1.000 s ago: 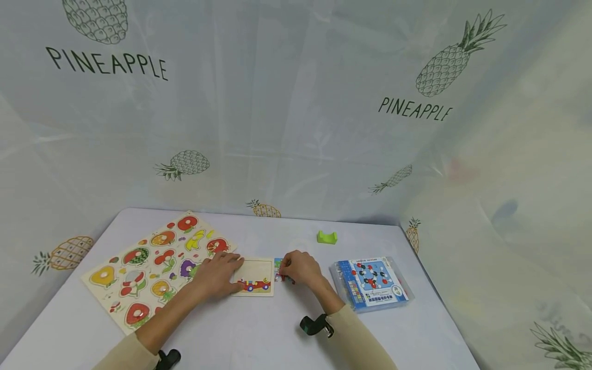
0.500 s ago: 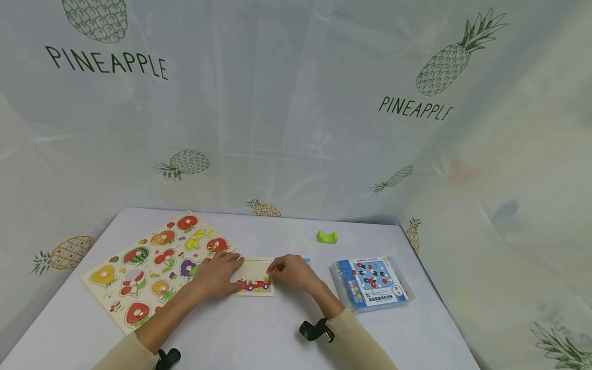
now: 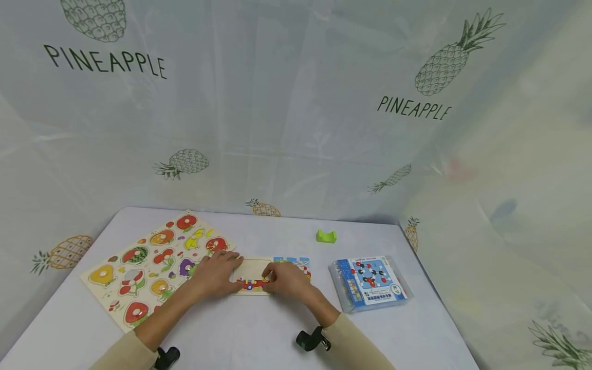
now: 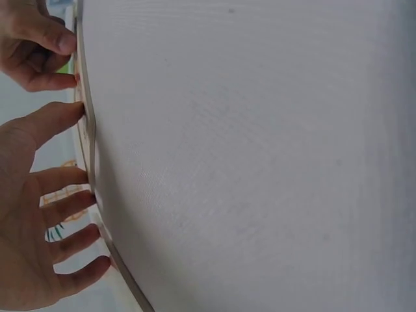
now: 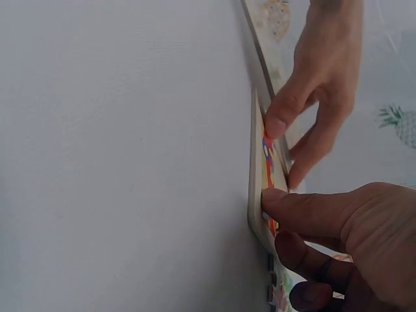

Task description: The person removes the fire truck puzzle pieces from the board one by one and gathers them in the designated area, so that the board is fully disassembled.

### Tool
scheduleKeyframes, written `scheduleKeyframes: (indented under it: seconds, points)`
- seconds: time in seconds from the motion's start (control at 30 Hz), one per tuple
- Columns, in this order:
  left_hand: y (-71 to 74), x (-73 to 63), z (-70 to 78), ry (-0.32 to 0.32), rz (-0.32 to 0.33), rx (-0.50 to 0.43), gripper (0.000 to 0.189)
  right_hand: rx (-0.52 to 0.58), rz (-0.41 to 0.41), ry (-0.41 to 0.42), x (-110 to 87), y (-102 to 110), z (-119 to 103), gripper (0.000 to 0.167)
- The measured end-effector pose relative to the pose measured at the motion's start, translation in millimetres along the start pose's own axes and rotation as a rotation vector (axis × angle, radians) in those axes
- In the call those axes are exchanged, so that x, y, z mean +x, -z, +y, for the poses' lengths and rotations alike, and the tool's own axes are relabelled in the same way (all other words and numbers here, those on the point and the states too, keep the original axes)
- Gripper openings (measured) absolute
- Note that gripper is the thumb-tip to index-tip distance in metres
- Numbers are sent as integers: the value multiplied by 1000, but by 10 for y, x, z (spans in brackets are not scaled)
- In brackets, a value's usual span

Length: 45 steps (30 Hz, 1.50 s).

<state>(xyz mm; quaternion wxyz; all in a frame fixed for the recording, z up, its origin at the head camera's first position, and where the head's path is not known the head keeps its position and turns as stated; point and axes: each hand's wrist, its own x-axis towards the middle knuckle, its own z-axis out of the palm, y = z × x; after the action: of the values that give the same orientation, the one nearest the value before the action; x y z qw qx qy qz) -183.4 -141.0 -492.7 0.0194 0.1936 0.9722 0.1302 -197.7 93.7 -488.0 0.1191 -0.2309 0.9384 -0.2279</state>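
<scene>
A small wooden puzzle board (image 3: pixel 252 262) lies mid-table, with a red vehicle picture (image 3: pixel 252 284) along its lower side. My left hand (image 3: pixel 215 272) rests at the board's left end, fingers spread and thumb on the near edge. Over the right end, my right hand (image 3: pixel 287 280) has its thumb and curled fingers around a red and yellow puzzle piece (image 5: pixel 273 226), seen low in the right wrist view; the fingers cover most of it. In the left wrist view, my left hand (image 4: pixel 49 201) touches the board's thin edge.
Bright blue picture pieces (image 3: pixel 302 263) lie just right of the board, partly behind my right hand. A large fruit puzzle board (image 3: pixel 152 267) sits at left. A boxed molecule set (image 3: pixel 372 282) lies at right, and a green curved block (image 3: pixel 326 236) stands farther back.
My right hand has moved left from the blue pieces onto the board's right end, uncovering those pieces. My left hand has stayed in place.
</scene>
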Motion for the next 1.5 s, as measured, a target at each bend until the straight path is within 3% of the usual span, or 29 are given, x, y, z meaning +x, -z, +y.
scheduleKeyframes:
  seconds: [0.23,0.57,0.97,1.27,1.5]
  points:
    - [20,13,22,7,25,16,64,-38,15,5,-26,-9,-29,24]
    - [-83,91,54,-3,91,132,65,-39,11,-3,-45,-20,-34,24]
    - [-65,89,90,25,69,113,64,19,21,13,-54,5,-40,21]
    - [-34,90,132,24,73,106,64,55,95,80,4,29,8,5]
    - [-38,79,128,35,60,102,66,81,110,80,-15,25,6,5]
